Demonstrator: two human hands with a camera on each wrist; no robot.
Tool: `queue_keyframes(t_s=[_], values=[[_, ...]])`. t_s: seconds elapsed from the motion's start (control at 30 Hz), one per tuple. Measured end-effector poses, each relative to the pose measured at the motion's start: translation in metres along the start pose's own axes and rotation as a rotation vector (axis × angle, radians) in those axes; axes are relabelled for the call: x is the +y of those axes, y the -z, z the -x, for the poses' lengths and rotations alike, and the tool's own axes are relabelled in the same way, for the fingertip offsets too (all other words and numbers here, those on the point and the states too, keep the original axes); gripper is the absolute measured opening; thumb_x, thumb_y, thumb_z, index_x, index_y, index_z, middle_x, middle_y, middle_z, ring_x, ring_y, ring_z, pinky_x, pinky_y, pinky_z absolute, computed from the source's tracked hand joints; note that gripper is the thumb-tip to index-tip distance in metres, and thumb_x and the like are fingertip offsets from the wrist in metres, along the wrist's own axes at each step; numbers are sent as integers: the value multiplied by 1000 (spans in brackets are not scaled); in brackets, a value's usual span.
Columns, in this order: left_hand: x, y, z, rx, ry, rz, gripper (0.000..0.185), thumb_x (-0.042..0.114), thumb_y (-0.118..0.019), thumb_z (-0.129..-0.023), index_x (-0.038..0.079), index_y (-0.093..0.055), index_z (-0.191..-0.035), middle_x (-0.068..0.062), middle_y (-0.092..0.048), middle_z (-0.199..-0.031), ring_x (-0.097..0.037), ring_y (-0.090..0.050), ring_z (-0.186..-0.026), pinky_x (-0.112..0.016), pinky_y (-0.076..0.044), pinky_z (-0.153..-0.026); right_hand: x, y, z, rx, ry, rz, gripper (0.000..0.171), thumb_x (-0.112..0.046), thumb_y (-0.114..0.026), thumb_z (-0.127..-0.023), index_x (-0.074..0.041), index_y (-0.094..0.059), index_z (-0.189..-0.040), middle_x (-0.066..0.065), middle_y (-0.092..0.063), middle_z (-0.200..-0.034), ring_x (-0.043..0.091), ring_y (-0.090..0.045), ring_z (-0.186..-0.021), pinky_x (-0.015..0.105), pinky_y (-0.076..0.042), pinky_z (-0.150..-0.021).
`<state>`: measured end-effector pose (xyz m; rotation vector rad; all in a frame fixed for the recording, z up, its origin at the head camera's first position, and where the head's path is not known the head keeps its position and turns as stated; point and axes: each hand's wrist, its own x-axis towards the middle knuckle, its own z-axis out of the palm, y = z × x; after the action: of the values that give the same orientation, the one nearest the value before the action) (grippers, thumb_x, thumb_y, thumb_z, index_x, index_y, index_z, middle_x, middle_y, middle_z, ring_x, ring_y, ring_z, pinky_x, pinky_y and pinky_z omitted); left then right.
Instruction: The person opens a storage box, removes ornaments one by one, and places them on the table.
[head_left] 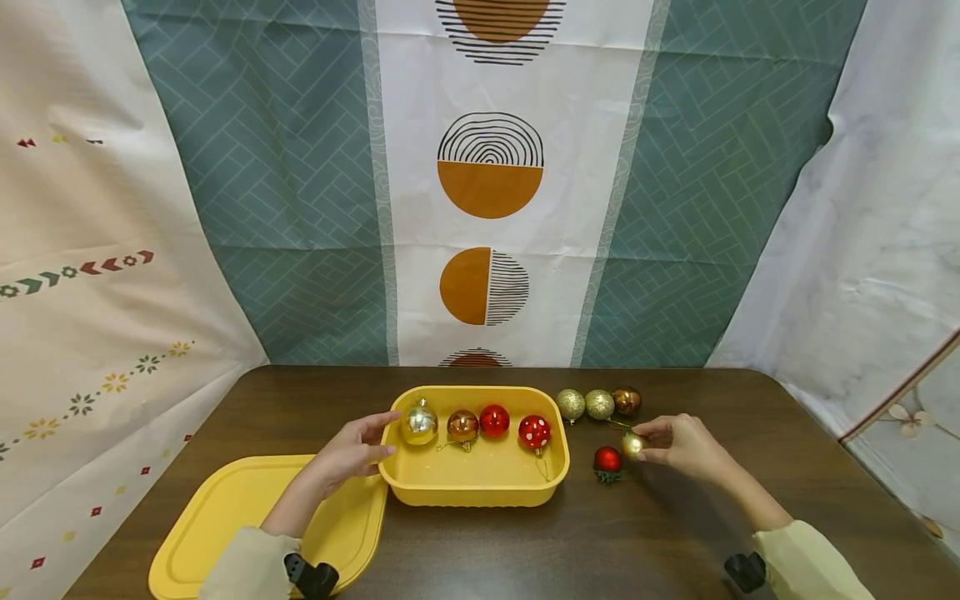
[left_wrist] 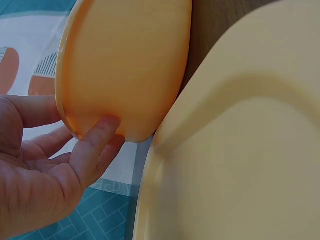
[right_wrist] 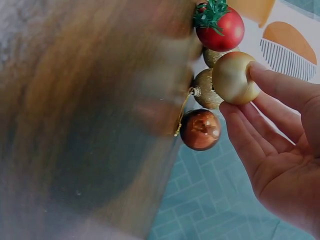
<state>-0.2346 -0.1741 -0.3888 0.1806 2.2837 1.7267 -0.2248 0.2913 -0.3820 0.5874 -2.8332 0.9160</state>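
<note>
L hand (head_left: 356, 450) part-curled, lightly gripping yellow box (head_left: 472, 496) at its L end; R hand (head_left: 678, 447) nearly closed, pinching gold ball (head_left: 633, 447) betw thumb & fingers, to R of box, can't tell if off tabletop (head_left: 465, 558). To do it well: pinch lightly, w/ prob slippery, maybe fragile shell in mind; keep clear of red ball (head_left: 607, 458) w/ green trim (head_left: 608, 477), v near gold ball on box side; also avoid knocking glitter balls (head_left: 570, 405) & brown ball (head_left: 627, 401), lined up R of box's far corner, prob quick to roll; brace box w/o tipping or dragging, w/ polka-dot ball (head_left: 534, 432) & others loose inside. Pose: L forearm (head_left: 296, 504) angled fwd & inward over lid (head_left: 225, 500), to L of & nearer than box; R forearm (head_left: 738, 493) slanting in from near R, fingers pointing toward box, thumb on near side
</note>
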Motion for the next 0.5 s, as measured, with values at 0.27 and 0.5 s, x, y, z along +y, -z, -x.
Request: queue_keyframes(t_s=[0.27, 0.5], values=[[-1, 0, 0, -2, -1, -3, 53, -3, -53, -86, -1, -36, -137, -29, -37, -134, -38, -49, -113, -46, -50, -82, 5, -6, 1, -36, 33, -3, 31, -8, -76, -69, 7, -67, -95, 16, -68, -89, 23, -66, -78, 32, -55, -66], [-1, 0, 0, -3, -2, 0, 53, -3, -53, -86, -1, -36, -137, -28, -38, -134, -38, -49, -112, -45, -50, -81, 5, -9, 1, -67, 34, -3, 32, -12, -77, -69, 6, -68, -94, 16, -68, -89, 22, -67, -77, 29, -54, -64]])
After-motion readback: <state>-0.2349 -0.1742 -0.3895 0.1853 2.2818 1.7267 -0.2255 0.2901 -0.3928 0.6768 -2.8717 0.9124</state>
